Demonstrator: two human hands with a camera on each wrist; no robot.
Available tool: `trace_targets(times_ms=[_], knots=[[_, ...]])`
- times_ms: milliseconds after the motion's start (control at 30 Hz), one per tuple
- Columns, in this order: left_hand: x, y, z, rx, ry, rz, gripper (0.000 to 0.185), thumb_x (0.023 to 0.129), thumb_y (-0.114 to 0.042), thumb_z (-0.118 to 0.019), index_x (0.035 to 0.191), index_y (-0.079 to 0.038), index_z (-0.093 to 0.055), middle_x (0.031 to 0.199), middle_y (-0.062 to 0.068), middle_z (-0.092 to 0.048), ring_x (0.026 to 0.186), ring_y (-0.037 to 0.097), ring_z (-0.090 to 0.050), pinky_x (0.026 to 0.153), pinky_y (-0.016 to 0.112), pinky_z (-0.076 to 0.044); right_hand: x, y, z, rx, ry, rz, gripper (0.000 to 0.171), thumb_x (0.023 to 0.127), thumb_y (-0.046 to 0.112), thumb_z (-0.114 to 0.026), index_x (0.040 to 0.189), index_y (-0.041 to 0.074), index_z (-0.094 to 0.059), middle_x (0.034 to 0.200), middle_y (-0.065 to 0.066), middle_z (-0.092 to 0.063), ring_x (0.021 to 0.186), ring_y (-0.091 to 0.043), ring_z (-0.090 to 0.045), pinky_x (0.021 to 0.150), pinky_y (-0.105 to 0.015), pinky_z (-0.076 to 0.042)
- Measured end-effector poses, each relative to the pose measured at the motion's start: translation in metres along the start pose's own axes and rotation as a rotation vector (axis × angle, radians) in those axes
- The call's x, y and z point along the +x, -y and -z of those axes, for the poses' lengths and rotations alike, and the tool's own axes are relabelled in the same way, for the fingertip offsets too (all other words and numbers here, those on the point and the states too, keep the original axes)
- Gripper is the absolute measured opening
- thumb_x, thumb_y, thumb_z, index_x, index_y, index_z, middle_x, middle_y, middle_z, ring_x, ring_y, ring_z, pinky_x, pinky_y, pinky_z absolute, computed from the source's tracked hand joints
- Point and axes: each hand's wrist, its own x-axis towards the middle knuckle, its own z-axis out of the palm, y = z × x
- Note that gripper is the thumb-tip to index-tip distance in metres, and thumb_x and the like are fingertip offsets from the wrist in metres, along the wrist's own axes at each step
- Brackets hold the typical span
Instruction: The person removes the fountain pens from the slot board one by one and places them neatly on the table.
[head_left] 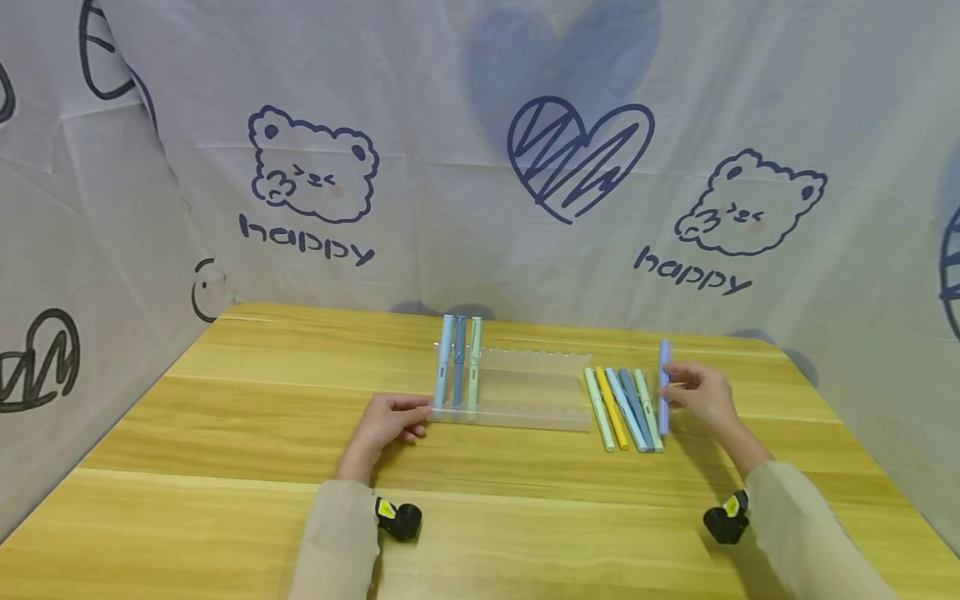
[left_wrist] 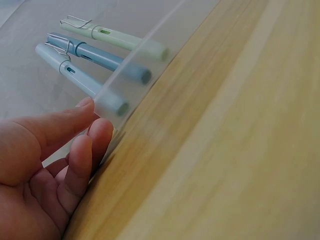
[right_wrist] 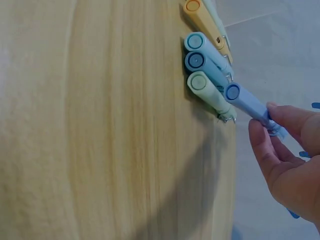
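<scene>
A clear plastic pen rack [head_left: 525,419] with scalloped edges lies on the table. My left hand [head_left: 386,427] pinches its near left corner between thumb and fingers. Side by side at the rack's left end rest a light blue pen [left_wrist: 75,80], a darker blue pen [left_wrist: 100,57] and a pale green pen [left_wrist: 112,40]. To the right of the rack, my right hand [head_left: 701,396] holds a lavender pen [right_wrist: 247,102] by thumb and fingertips, beside a row of loose pens. In the right wrist view that pen's end overlaps the nearest pale green pen [right_wrist: 207,92].
The loose row also has a blue pen [head_left: 632,396], a light blue pen [head_left: 624,404], a yellow pen [head_left: 611,408] and another pale green one at its left. A printed cloth [head_left: 450,167] hangs behind the wooden table [head_left: 525,517].
</scene>
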Motion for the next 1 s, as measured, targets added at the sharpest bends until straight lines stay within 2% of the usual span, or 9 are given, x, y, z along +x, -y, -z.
trace_targets(times_ms=[67, 133, 333, 667, 1000], knots=[[0.000, 0.000, 0.000, 0.002, 0.002, -0.001, 0.028, 0.083, 0.000, -0.060, 0.108, 0.012, -0.058, 0.077, 0.013, -0.065, 0.052, 0.010, -0.056, 0.046, 0.018, -0.048, -0.007, 0.017, 0.000, -0.059, 0.031, -0.062, 0.038, 0.079, -0.009, -0.061, 0.113, -0.019, -0.047, 0.104, -0.035, -0.053, 0.068, -0.006, -0.057, 0.061, -0.031, -0.054], [0.000, 0.000, 0.000, 0.006, 0.002, -0.002, 0.028, 0.083, -0.001, -0.060, 0.108, 0.012, -0.058, 0.077, 0.013, -0.065, 0.052, 0.010, -0.056, 0.046, 0.018, -0.048, -0.007, 0.015, 0.000, -0.070, 0.053, -0.082, 0.038, 0.079, -0.008, -0.061, 0.113, -0.020, -0.047, 0.104, -0.036, -0.052, 0.069, -0.007, -0.058, 0.061, -0.031, -0.054], [0.000, 0.001, 0.000, 0.016, 0.000, -0.002, 0.028, 0.083, -0.001, -0.061, 0.107, 0.011, -0.059, 0.079, 0.014, -0.065, 0.052, 0.010, -0.056, 0.046, 0.018, -0.048, -0.006, 0.010, 0.000, -0.067, 0.111, -0.138, 0.040, 0.079, -0.008, -0.061, 0.114, -0.020, -0.045, 0.105, -0.037, -0.051, 0.068, -0.012, -0.059, 0.063, -0.033, -0.054], [0.001, 0.000, 0.001, 0.020, 0.004, -0.002, 0.028, 0.083, -0.001, -0.060, 0.108, 0.012, -0.058, 0.079, 0.013, -0.065, 0.053, 0.010, -0.057, 0.047, 0.018, -0.048, -0.002, -0.003, -0.001, -0.067, 0.145, -0.192, 0.042, 0.077, -0.008, -0.063, 0.114, -0.020, -0.045, 0.099, -0.033, -0.055, 0.065, -0.013, -0.058, 0.059, -0.030, -0.053], [0.001, 0.000, 0.001, 0.027, 0.004, 0.000, 0.027, 0.084, -0.001, -0.059, 0.108, 0.011, -0.059, 0.079, 0.014, -0.065, 0.053, 0.010, -0.057, 0.047, 0.018, -0.047, -0.002, -0.008, -0.004, -0.054, 0.153, -0.225, 0.043, 0.078, -0.006, -0.063, 0.115, -0.020, -0.045, 0.099, -0.032, -0.055, 0.068, -0.014, -0.058, 0.058, -0.030, -0.053]])
